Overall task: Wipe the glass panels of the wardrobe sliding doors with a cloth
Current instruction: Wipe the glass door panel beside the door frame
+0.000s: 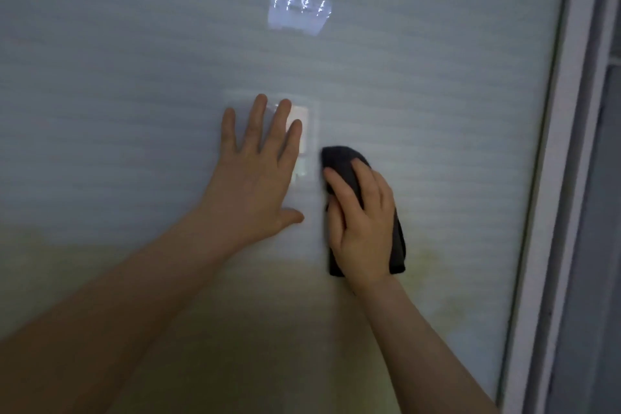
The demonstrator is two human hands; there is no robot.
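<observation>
We look at a frosted glass panel point(134, 77) that fills nearly the whole frame, pale grey above and shading to a dull yellow toward the bottom. Our left hand point(255, 171) lies flat on the glass just left of centre, fingers straight and spread, thumb out to the right, grasping nothing. Just beside it to the right, apart from it by a narrow strip of glass, our right hand point(364, 228) presses a dark cloth point(342, 161) against the panel; the fingers lie over the cloth with a slight curl, and we cannot tell whether they clutch it or merely push it flat. The cloth shows above the fingertips and again below the heel of the hand, at centre frame, touching the glass. Behind the left fingertips a faint pale rectangle point(302, 131) shows in the glass. Near the top centre sits a bright reflection point(299, 10) with blurred white marks. Along the right edge of the frame runs the pale door frame point(557, 178), slanting down to the left
</observation>
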